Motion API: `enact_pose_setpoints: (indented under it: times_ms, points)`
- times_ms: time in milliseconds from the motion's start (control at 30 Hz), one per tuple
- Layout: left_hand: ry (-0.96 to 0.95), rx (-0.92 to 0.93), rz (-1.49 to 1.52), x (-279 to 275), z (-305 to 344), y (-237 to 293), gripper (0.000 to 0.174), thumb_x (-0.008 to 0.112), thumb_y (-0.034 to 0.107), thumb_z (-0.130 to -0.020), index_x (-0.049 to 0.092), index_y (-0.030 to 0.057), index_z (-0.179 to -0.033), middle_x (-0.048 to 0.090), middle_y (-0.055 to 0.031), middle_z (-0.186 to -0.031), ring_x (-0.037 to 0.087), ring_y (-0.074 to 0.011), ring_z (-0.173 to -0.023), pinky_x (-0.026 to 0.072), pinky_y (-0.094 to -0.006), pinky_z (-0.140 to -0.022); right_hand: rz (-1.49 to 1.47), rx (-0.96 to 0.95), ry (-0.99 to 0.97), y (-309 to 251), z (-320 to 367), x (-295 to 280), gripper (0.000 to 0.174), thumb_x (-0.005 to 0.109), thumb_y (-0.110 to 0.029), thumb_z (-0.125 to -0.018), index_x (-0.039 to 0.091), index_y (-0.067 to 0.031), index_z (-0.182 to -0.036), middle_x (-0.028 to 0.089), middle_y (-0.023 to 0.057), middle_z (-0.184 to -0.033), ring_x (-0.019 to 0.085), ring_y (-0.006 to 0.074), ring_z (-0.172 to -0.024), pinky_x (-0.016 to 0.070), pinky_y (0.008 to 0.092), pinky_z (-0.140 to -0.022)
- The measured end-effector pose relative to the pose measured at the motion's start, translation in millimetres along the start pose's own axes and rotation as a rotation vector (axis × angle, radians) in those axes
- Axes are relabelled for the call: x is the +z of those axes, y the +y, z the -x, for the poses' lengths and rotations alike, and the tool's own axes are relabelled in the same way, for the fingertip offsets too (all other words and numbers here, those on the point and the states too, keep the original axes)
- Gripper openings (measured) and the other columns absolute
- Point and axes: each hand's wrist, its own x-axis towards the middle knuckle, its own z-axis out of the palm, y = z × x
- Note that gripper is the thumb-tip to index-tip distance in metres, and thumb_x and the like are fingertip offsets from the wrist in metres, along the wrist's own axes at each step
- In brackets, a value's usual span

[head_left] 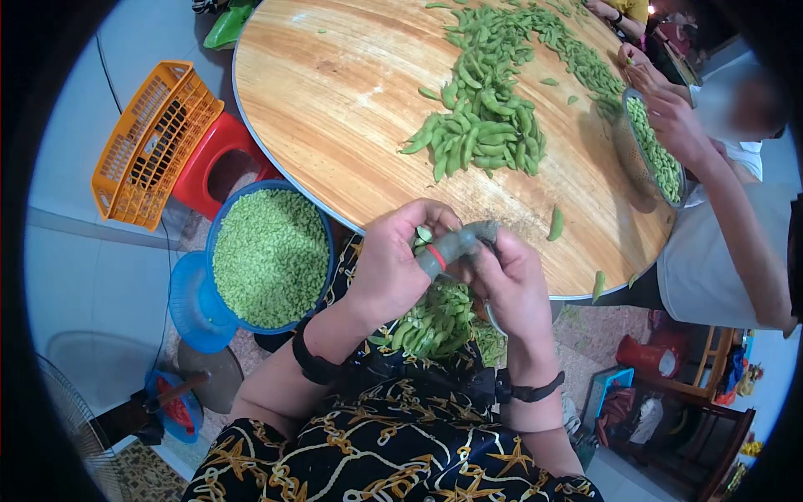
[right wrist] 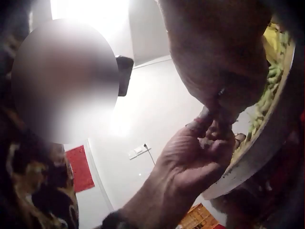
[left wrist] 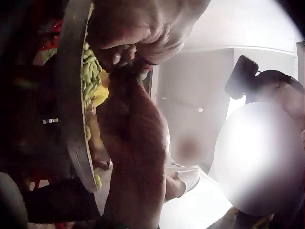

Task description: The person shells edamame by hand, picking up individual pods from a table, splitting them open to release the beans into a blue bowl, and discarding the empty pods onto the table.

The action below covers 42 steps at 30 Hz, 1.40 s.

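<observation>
In the head view, my left hand (head_left: 389, 259) pinches a green bean pod (head_left: 423, 236), mostly hidden by the fingers. A grey thumb cover (head_left: 456, 244) with a red band runs across to my right hand (head_left: 514, 280), whose fingers are curled close against it. What the right fingertips hold is hidden. The right wrist view shows both hands meeting fingertip to fingertip, the left hand (right wrist: 195, 157) below. Under them, a heap of pods (head_left: 435, 322) lies in the lap. Left of the lap, shelled green beans (head_left: 272, 251) fill a blue basin (head_left: 324, 289).
Whole pods (head_left: 489, 125) lie piled on the round wooden table (head_left: 335, 92). At right, another person's arm (head_left: 728, 184) reaches over a colander (head_left: 636, 163) of shelled beans. A red stool (head_left: 201, 176) and orange crate (head_left: 142, 151) stand left; a fan (head_left: 71, 410) is at lower left.
</observation>
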Motion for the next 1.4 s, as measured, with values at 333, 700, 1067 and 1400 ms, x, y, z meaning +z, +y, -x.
enact_pose_setpoints:
  times_ms: [333, 700, 1067, 1400]
  points:
    - [0.206, 0.241, -0.199, -13.5, -7.3, 5.8, 0.013, 0.064, 0.000, -0.074, 0.059, 0.0020, -0.085, 0.059, -0.0066, -0.078, 0.059, -0.0160, -0.072, 0.0472, -0.0270, -0.065, -0.477, 0.131, -0.077, 0.2, -15.5, 16.2, 0.011, 0.050, -0.010, -0.091, 0.058, -0.0024, -0.089, 0.050, -0.0037, -0.063, 0.040, 0.0028, -0.051, 0.0301, 0.0175, -0.046]
    - [0.043, 0.235, -0.273, -19.4, -5.7, -3.3, 0.017, 0.058, 0.002, -0.080, 0.060, -0.0007, -0.097, 0.061, -0.0056, -0.084, 0.057, -0.0115, -0.075, 0.0467, -0.0248, -0.068, 0.614, -0.433, 0.260, -4.5, -20.3, 33.3, 0.009, 0.060, -0.003, -0.078, 0.058, -0.0007, -0.086, 0.057, 0.0150, -0.066, 0.056, 0.0283, -0.054, 0.0444, 0.0355, -0.048]
    - [0.225, 0.078, 0.267, -55.7, -30.1, -8.3, 0.025, 0.047, -0.007, -0.080, 0.059, -0.0002, -0.100, 0.059, 0.0008, -0.079, 0.051, -0.0046, -0.070, 0.0426, -0.0202, -0.061, 0.115, 0.060, -0.446, -14.0, -32.3, 1.8, 0.013, 0.061, -0.012, -0.081, 0.060, 0.0002, -0.077, 0.052, 0.0101, -0.056, 0.047, 0.0156, -0.048, 0.0401, 0.0265, -0.048]
    - [-0.133, 0.087, -0.602, -25.6, -59.5, 3.4, 0.047, 0.042, -0.012, -0.070, 0.049, -0.0039, -0.115, 0.059, -0.0159, -0.077, 0.060, -0.0255, -0.075, 0.0463, -0.0309, -0.073, 0.968, -0.253, 0.284, 0.9, -72.3, 12.7, 0.020, 0.063, -0.016, -0.077, 0.053, 0.0009, -0.075, 0.058, 0.0237, -0.065, 0.058, 0.0393, -0.061, 0.0472, 0.0447, -0.056]
